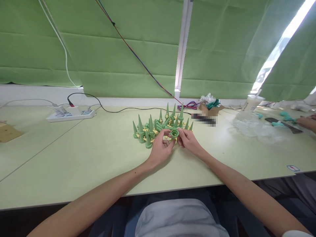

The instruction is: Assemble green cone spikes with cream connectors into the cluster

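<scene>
My left hand [161, 144] is closed around a green plastic cone-shaped part [174, 132], whose round hollow end faces up toward me. At the right side of that end, my right hand [189, 141] is closed with thumb and fingers pinched at the rim; fingertips partly hide what they grip. Just beyond both hands is a cluster of similar green pointed cones [140, 130] with small yellow pieces [155, 131] attached at their sides. Several cones stand upright, while others lie in the middle of the group.
A white power strip [71, 113] with plugs lies at the back left. Behind the cones are a cable coil [189, 105] and a small cardboard box [212, 108]. To the right stand a cup [250, 103] and clear plastic bag [256, 126]. Another person's hand [307, 122] shows at the right edge.
</scene>
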A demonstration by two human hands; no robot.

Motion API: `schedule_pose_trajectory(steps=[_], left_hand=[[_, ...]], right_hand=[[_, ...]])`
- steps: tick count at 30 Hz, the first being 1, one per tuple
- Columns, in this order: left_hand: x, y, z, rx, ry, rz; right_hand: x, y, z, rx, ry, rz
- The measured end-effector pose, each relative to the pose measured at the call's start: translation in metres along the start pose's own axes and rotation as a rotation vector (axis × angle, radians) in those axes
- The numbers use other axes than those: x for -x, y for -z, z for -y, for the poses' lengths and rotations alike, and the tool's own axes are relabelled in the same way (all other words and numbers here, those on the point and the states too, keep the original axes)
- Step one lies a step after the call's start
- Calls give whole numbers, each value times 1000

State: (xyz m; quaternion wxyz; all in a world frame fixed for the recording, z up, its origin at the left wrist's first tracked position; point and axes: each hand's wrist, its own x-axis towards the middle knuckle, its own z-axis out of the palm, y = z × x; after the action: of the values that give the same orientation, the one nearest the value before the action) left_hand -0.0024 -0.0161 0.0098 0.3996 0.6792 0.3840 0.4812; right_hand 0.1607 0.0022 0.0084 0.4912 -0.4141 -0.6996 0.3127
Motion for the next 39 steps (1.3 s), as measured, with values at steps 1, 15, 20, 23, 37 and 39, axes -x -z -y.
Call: schedule_pose_trajectory(steps=[1,15,20,23,37,39], left_hand=[[0,0,0,32,19,10],[-11,0,3,563,353,246],[-11,1,3,636,413,270],[-10,2,4,640,399,282],[-7,4,6,471,265,288],[-6,5,4,420,248,289]], right_hand=[[0,0,0,-6,-4,-13],[0,1,3,-73,38,32],[0,2,3,-83,44,87],[0,2,3,-78,46,104],[1,3,3,32,10,102],[1,3,3,48,1,96]])
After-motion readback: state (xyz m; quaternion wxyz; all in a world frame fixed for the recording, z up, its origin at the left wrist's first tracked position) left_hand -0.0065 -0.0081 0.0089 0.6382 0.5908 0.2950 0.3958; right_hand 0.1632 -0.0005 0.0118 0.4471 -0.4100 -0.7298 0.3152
